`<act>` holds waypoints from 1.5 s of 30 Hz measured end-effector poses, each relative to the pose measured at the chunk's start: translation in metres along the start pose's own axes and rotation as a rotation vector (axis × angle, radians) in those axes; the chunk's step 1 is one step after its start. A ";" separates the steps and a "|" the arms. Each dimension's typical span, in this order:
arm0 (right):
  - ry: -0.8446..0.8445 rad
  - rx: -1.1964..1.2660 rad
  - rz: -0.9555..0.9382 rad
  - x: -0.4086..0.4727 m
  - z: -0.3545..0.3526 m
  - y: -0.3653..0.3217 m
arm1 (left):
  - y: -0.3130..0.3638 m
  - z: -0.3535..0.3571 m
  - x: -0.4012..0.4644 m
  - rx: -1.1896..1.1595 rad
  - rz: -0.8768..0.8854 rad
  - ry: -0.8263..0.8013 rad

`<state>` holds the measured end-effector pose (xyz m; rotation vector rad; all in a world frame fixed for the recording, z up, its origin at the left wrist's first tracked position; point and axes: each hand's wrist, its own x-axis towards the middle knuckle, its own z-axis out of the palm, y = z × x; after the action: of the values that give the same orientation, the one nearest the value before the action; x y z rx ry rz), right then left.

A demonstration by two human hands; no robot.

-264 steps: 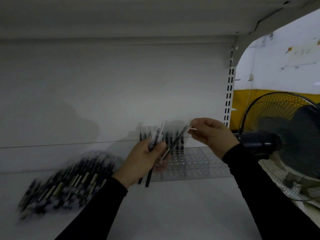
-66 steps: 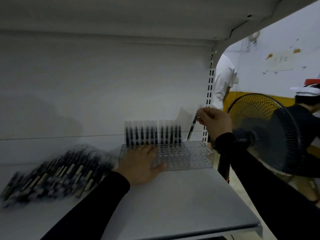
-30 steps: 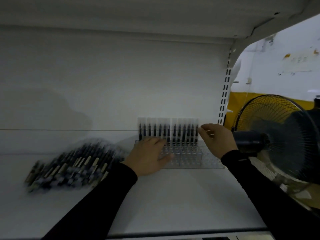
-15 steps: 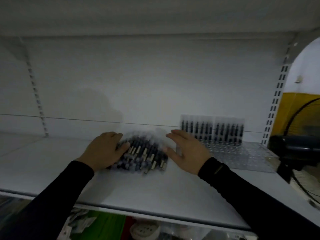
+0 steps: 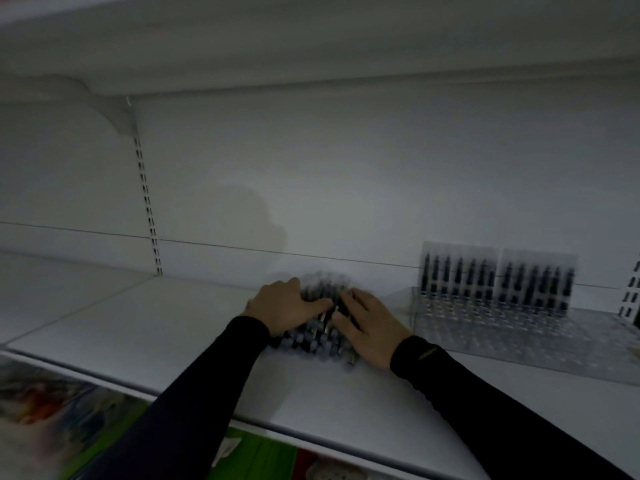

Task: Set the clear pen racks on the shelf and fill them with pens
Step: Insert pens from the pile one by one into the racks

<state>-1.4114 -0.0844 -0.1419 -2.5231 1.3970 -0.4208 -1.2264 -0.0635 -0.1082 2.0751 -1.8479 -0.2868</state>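
The person's left hand (image 5: 284, 306) and right hand (image 5: 372, 327) both rest on a heap of loose pens (image 5: 317, 332) lying on the white shelf (image 5: 145, 323), the left hand on the heap's left side and the right hand on its right, with the fingertips of the two hands nearly meeting over the middle. The fingers of each hand lie bent over the pens, but motion blur hides whether they are curled round any of them or only pressing down, so the grip cannot be told for either hand. The pens show as dark barrels with pale bands, spilling out toward the shelf's front edge below the palms and a little beyond the fingertips toward the back wall. To the right of the right hand, close by but apart from it, the clear pen racks (image 5: 519, 327) stand on the same shelf; a single row of dark pens (image 5: 495, 280) stands upright in their rearmost holes against the back wall, and the holes nearer the front hold nothing. Both forearms wear black sleeves (image 5: 485, 393). Left of the left hand, a slotted upright (image 5: 147, 202) runs up the back wall.
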 end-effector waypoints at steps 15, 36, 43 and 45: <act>0.065 0.008 -0.028 0.000 0.003 0.000 | -0.007 -0.006 0.010 -0.327 0.007 0.146; 0.074 0.072 -0.010 -0.002 0.002 0.003 | 0.003 -0.012 0.011 -0.718 0.110 0.082; 0.342 0.271 -0.054 -0.004 -0.012 0.006 | 0.015 -0.016 0.004 -0.961 0.141 0.084; 0.515 0.340 -0.037 -0.008 -0.026 0.003 | 0.021 -0.017 0.002 -0.982 0.175 0.091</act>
<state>-1.4272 -0.0812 -0.1197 -2.2468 1.2878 -1.2693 -1.2388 -0.0658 -0.0840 1.2163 -1.3769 -0.8316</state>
